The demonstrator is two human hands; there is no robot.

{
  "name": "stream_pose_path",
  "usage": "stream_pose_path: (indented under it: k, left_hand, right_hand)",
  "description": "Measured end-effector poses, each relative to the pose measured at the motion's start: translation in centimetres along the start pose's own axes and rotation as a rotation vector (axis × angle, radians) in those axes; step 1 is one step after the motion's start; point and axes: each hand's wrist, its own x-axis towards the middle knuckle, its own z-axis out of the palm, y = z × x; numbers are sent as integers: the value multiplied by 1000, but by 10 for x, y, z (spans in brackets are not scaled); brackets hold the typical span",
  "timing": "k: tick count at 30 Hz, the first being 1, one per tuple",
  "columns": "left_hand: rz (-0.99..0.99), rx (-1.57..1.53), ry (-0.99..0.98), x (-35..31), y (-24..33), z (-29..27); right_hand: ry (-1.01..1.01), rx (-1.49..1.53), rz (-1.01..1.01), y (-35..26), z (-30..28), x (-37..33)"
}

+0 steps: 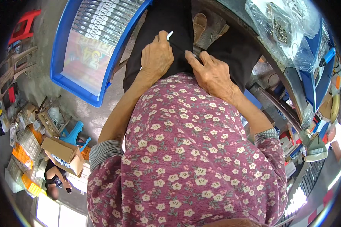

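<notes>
My left hand [157, 57] is closed over my lap, fingers curled round a thin white piece [170, 35]. Its tip sticks out past the index finger, and a bit of white also shows by the wrist; the hand hides the rest. Close by on the right, my right hand [213, 72] is bent over the dark trousers, thumb and index finger near each other. Something dark and greyish shows at those fingertips, too small to name. To the left of my left hand stands a blue tray [57, 64] with rows of slim grey-and-white pieces [106, 19] over a printed sheet.
A dark workbench [269, 49] curves along the right, bearing a clear plastic bag [261, 11] and small metal parts [280, 31]. At left are a brown chair [7, 77] and a red stool [24, 26]. Farther back are a cardboard box [60, 149], a blue stool [74, 134] and another person [57, 176].
</notes>
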Motion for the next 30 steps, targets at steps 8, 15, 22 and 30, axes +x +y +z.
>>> stream_pose_path:
  k: [8,15,22,30]
  left_hand:
    - [1,51,-27,1,-4,7]
    - [3,31,-42,6,-9,10]
    - [23,97,-36,7,-12,11]
    - [50,140,-34,12,-10,10]
  right_hand:
    - [-166,116,74,-1,3,3]
    - [96,727,323,0,26,5]
    - [-182,1847,1209,3,-6,20]
    - [-137,2774,1165,15,19,4]
